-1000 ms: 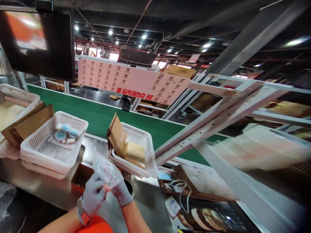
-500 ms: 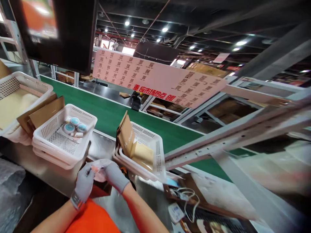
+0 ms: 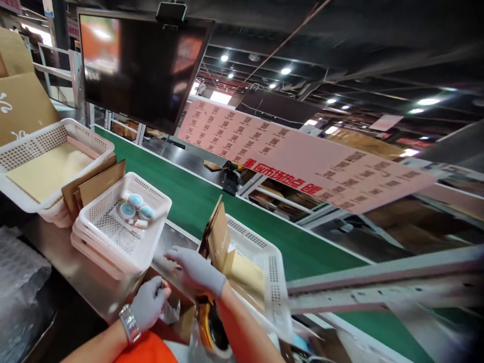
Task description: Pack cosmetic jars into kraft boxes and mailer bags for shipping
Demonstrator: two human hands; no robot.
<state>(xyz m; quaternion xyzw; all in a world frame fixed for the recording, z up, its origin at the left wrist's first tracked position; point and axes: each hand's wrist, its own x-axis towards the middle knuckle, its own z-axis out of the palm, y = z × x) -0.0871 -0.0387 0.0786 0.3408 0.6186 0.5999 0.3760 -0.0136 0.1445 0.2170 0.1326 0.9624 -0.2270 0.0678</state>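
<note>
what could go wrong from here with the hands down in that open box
The white basket stack overhangs the open cardboard box where the left hand and right hand work; a bump might tip it. The cardboard pieces leaning in the next basket sit beside the right wrist and could topple.

— Where am I standing?
— A warehouse packing line. A green conveyor belt [image 3: 212, 201] runs past my steel bench [image 3: 86, 282].
— What else marks it?
— White perforated plastic baskets [image 3: 124, 237] on the bench, some with flat cardboard mailers [image 3: 223, 242], one with small round tins [image 3: 135, 206]. A dark monitor [image 3: 143, 65] hangs over my station. Behind the belt, a pink board of printed codes [image 3: 302, 161] with red lettering.
— And overhead?
— Bare industrial ceiling, spot lamps [image 3: 285, 71], metal racking [image 3: 378, 287]. A tape roll [image 3: 209, 322] by my arm, bubble wrap [image 3: 18, 272] to my left.
</note>
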